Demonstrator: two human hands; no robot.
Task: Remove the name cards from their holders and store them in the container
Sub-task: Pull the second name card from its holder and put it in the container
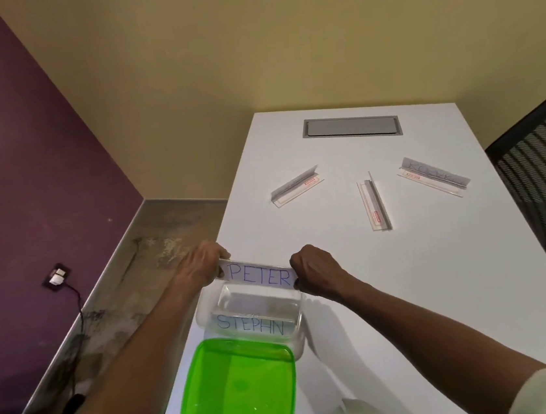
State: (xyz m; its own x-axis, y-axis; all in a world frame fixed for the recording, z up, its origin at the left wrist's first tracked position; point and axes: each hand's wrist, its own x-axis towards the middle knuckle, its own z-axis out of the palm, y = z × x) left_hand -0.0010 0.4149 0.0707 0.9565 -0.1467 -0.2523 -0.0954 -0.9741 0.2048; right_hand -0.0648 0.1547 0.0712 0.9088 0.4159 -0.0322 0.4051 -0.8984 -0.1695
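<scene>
The PETER card (259, 274) hangs level just above the far rim of the clear container (295, 306), pinched at its two short ends so it stays flat and can go down lengthwise into the box. The left hand (200, 266) curls its fingers round the card's left end; the right hand (313, 270) does the same at the right end, thumb below and knuckles up. A two-ended hold suits thin paper, which would likely sag or twist if held from one side.

Inside the container the STEPHN card (252, 324) already leans against the near wall, lettering facing the wearer. That leaves room behind it, so the new card can probably drop in alongside.

The green lid (239, 384) lies upturned on the white table (412, 310), touching the container's near side, out of the way of the opening yet close by for closing.

Farther off lie three acrylic holders: the left holder (296, 187), the middle holder (375, 203) and the right holder (433, 178). The right one shows a lettered card; the others I cannot judge.
</scene>
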